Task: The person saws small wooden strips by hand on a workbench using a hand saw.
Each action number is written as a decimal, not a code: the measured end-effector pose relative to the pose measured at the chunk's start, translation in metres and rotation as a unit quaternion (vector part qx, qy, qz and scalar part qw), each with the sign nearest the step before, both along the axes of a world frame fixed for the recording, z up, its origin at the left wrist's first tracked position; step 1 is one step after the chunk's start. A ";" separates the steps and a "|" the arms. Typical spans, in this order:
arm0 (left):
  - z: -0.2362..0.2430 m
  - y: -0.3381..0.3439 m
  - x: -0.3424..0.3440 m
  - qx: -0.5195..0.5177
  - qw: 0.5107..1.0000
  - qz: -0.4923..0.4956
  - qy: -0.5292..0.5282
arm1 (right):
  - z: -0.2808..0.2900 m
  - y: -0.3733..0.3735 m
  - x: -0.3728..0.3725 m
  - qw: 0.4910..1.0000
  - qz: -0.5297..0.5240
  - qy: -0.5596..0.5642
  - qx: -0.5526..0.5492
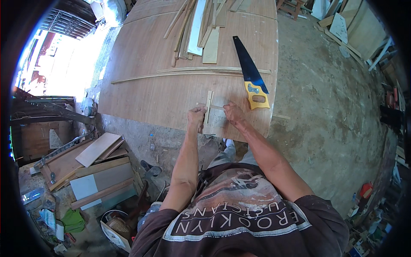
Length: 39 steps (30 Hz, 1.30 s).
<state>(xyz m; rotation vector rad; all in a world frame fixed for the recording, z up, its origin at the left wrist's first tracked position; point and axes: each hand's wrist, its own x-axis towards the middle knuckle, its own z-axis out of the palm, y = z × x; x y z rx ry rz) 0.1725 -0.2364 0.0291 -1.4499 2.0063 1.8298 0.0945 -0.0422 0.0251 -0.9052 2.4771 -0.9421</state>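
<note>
Near the front edge of the plywood table, my left hand point(197, 116) is closed at the left end of a thin wooden strip point(217, 107) lying crosswise. My right hand point(234, 113) pinches the strip's other end; the fingertips of both hands are partly hidden. Between the hands, a few short, narrow wooden sticks point(209, 105) cross this strip, pointing away from me. A handsaw point(258, 92) with a dark blade and a yellow handle rests on the table just beyond and right of my right hand.
Long thin wooden strips point(188, 74) lie across the plywood table point(141, 98). Farther back is a pile of boards and slats point(210, 49). Stacked boards point(102, 180) and a bucket point(116, 227) stand at lower left. Wood scraps point(338, 28) lean at far right beyond the concrete floor point(325, 115).
</note>
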 end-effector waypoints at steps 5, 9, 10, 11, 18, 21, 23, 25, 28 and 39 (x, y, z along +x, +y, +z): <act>0.028 0.017 -0.009 -0.013 0.999 -0.027 -0.015 | -0.012 0.009 -0.003 1.000 0.001 0.010 0.020; 0.032 0.016 -0.011 -0.035 0.998 -0.038 -0.021 | -0.012 0.009 -0.002 0.999 -0.006 0.017 0.028; 0.027 0.013 -0.009 -0.036 0.999 -0.033 -0.021 | -0.008 0.006 -0.001 0.999 -0.004 0.008 0.036; 0.022 0.011 -0.006 -0.022 0.999 -0.026 -0.010 | -0.005 0.004 0.000 0.999 0.001 0.008 0.036; 0.022 0.016 -0.006 -0.017 1.000 -0.007 0.005 | 0.000 0.003 0.002 0.998 0.010 0.024 0.062; 0.010 0.013 -0.007 -0.030 0.999 -0.019 -0.001 | -0.004 0.003 -0.002 0.997 0.028 0.031 0.061; 0.010 0.016 -0.007 -0.031 0.999 -0.019 -0.005 | -0.005 0.002 -0.003 0.996 0.038 0.026 0.070; 0.006 0.015 -0.008 -0.035 0.999 -0.019 -0.009 | -0.007 0.001 -0.001 0.997 0.011 0.014 0.076; -0.001 0.013 -0.008 -0.048 0.999 -0.018 -0.002 | -0.013 -0.002 -0.002 0.997 0.019 0.022 0.074; -0.003 0.013 -0.009 -0.051 0.999 -0.006 0.002 | -0.011 -0.005 0.003 0.997 -0.021 0.063 0.048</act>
